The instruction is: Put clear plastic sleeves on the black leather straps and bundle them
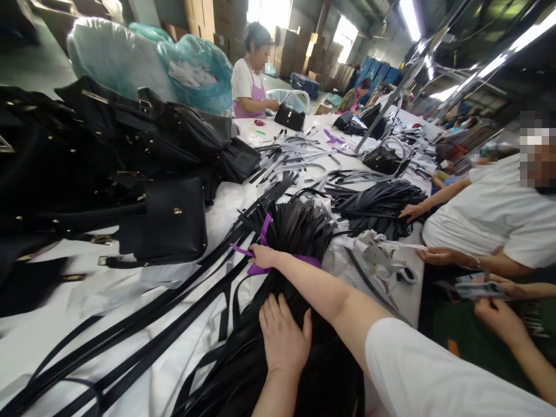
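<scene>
A thick bundle of black straps [299,229] lies in front of me, its cut ends fanned out at the far side. A purple strip [309,262] runs around the bundle. My right hand [263,258] reaches across the bundle and is closed on the purple strip at its left side, with a short end sticking out past the fingers. Nearer to me, my left hand [284,333] rests flat on the straps, fingers stretched out. Several loose black straps [174,295] trail to the left over white sheeting.
Black handbags [169,220] are heaped on the left. Another pile of black straps [377,202] lies beyond the bundle, with a co-worker's hand [412,212] on it. A grey-white device [377,255] stands at right. Other people work along the table, and a metal pole [391,101] slants above it.
</scene>
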`<state>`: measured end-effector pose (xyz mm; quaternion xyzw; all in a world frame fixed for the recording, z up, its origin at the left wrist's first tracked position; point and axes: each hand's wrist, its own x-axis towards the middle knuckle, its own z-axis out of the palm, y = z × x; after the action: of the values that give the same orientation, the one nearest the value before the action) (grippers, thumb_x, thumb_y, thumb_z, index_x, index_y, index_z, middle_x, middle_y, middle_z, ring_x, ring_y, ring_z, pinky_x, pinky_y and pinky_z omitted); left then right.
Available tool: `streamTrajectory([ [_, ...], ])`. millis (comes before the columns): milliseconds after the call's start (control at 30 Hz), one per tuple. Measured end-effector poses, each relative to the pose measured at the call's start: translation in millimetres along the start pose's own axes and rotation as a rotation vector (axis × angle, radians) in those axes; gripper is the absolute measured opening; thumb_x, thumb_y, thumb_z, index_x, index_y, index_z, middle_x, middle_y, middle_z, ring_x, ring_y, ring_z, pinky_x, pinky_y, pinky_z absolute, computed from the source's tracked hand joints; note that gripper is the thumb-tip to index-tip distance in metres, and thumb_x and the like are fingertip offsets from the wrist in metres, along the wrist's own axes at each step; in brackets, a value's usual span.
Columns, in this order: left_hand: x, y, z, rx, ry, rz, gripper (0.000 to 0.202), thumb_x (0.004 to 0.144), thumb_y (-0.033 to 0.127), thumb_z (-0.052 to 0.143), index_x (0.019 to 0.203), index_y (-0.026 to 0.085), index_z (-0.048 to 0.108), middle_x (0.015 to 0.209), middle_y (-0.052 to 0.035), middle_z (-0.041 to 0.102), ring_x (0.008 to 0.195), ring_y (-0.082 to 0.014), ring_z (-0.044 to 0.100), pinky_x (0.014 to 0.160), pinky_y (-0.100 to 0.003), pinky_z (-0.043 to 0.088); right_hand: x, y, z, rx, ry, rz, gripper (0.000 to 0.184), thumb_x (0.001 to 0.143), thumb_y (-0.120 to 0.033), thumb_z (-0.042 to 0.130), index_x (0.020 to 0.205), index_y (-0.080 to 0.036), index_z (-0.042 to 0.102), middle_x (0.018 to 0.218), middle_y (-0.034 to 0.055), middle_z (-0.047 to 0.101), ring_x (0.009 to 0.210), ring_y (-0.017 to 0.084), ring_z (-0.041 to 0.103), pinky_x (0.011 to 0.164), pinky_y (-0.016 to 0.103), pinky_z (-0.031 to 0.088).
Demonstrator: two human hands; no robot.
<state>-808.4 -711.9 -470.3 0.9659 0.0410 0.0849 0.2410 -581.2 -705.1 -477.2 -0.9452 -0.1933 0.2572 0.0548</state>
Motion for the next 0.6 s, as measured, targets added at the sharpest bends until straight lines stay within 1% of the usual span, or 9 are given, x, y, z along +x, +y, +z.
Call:
streamTrajectory([
  [67, -0.2, -1.4, 1.5, 0.014, -0.002, -0.001, 0.061, 0.092, 0.044, 0.045, 0.128, -0.004, 0.057, 0.134, -0.0281, 0.052, 0.125, -0.0393, 0.047, 0.107, -0.054, 0.038, -9.6, -9.3, -1.9, 0.023, 0.036, -0.005, 0.035, 0.103, -0.036, 0.042, 0.117, -0.011, 0.062, 0.113, 0.0123, 0.068, 0.104, 0.02, 0.066, 0.09, 0.037, 0.053],
  [133, -0.1, -3.4, 3.0, 0.025, -0.011, 0.005, 0.06, 0.09, 0.042, 0.046, 0.13, -0.003, 0.055, 0.135, -0.0273, 0.051, 0.126, -0.0385, 0.046, 0.107, -0.053, 0.037, -24.2, -22.5, -4.7, 0.038, 0.073, -0.028, 0.04, 0.105, -0.033, 0.031, 0.117, -0.013, 0.064, 0.115, 0.0127, 0.069, 0.108, 0.02, 0.066, 0.091, 0.035, 0.051],
  [200, 0.0, -5.9, 4.3, 0.041, -0.036, 0.017, 0.061, 0.088, 0.04, 0.049, 0.13, -0.003, 0.054, 0.135, -0.0269, 0.051, 0.127, -0.0382, 0.045, 0.109, -0.054, 0.035, -44.0, -38.4, -6.4, 0.041, 0.093, -0.062, 0.043, 0.105, -0.036, 0.029, 0.118, -0.017, 0.065, 0.114, 0.0121, 0.07, 0.108, 0.022, 0.067, 0.089, 0.036, 0.051],
  [300, -1.5, -9.4, 7.4, 0.089, -0.093, 0.041, 0.06, 0.084, 0.037, 0.053, 0.128, -0.004, 0.056, 0.13, -0.0273, 0.055, 0.125, -0.0393, 0.047, 0.11, -0.057, 0.033, -78.0, -61.5, -8.9, 0.036, 0.121, -0.068, 0.056, 0.105, -0.042, 0.022, 0.11, -0.015, 0.07, 0.104, 0.0151, 0.073, 0.102, 0.027, 0.069, 0.084, 0.04, 0.053],
  [367, -4.1, -10.7, 11.3, 0.113, -0.114, 0.064, 0.054, 0.084, 0.03, 0.052, 0.128, 0.0, 0.058, 0.13, -0.0258, 0.058, 0.127, -0.0398, 0.048, 0.11, -0.058, 0.033, -99.7, -73.0, -13.0, 0.039, 0.15, -0.06, 0.065, 0.104, -0.045, 0.017, 0.101, -0.013, 0.073, 0.099, 0.0166, 0.073, 0.098, 0.029, 0.07, 0.082, 0.041, 0.054],
  [467, -8.7, -10.4, 20.9, 0.115, -0.093, 0.111, 0.048, 0.087, 0.022, 0.047, 0.131, 0.011, 0.06, 0.134, -0.0201, 0.06, 0.131, -0.0379, 0.048, 0.11, -0.059, 0.035, -129.2, -82.2, -17.6, 0.099, 0.217, -0.075, 0.071, 0.103, -0.05, 0.015, 0.096, -0.013, 0.075, 0.093, 0.0157, 0.074, 0.094, 0.031, 0.071, 0.08, 0.042, 0.055],
  [533, -10.3, -10.0, 28.4, 0.138, -0.072, 0.098, 0.048, 0.09, 0.027, 0.043, 0.133, 0.013, 0.06, 0.136, -0.0178, 0.059, 0.133, -0.0379, 0.047, 0.111, -0.06, 0.034, -147.6, -83.7, -10.8, 0.159, 0.239, -0.088, 0.07, 0.102, -0.055, 0.017, 0.095, -0.015, 0.075, 0.09, 0.0145, 0.074, 0.091, 0.03, 0.071, 0.081, 0.043, 0.055],
  [600, -9.4, -11.4, 34.6, 0.185, -0.06, 0.03, 0.055, 0.09, 0.04, 0.044, 0.134, 0.011, 0.058, 0.137, -0.0185, 0.057, 0.134, -0.0413, 0.044, 0.113, -0.063, 0.03, -163.3, -84.0, 6.6, 0.225, 0.249, -0.147, 0.065, 0.101, -0.056, 0.022, 0.105, -0.017, 0.074, 0.095, 0.0157, 0.074, 0.096, 0.031, 0.07, 0.084, 0.046, 0.055],
])
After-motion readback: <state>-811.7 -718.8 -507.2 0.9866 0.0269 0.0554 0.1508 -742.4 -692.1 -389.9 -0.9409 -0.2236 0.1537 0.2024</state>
